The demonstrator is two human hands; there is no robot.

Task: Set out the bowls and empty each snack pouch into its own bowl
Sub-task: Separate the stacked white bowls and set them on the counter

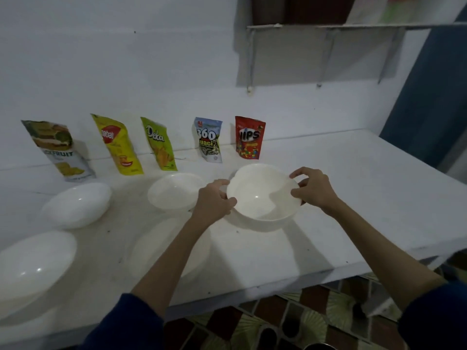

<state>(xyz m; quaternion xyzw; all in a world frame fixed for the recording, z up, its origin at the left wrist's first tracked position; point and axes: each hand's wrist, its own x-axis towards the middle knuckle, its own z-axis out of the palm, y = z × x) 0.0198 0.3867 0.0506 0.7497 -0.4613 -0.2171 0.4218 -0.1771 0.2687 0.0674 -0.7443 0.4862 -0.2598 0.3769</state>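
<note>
Both hands hold one white bowl (262,195) by its rim, one on each side. Left hand (214,200): fingers curled, thumb over the near-left rim, fingertips at the outer wall, pinching the edge. Right hand (313,189): fingers spread somewhat, thumb and fingertips (294,176) bent over the right rim, clamped on it from outside and above. Whether the bowl's base touches the table (353,198) or hangs just above it cannot be told; it casts a shadow toward the near edge.

That bowl sits in front of the red pouch (249,137) and the blue pouch (209,140). Just left of it, partly behind the left hand, is a second bowl (174,192). Farther left lies a third bowl (77,204), and at the near-left corner a fourth bowl (35,263). A fifth bowl (161,248) shows faintly under the left forearm.

Five pouches stand in a row against the wall, upright or leaning: from left, the jackfruit pouch (59,150), a yellow pouch (117,145), a green pouch (158,145), then blue and red. All appear unopened. Bowls look empty.

Dark sleeves (126,322) cover both arms near the elbows. A shelf (328,27) hangs on the wall above right.
</note>
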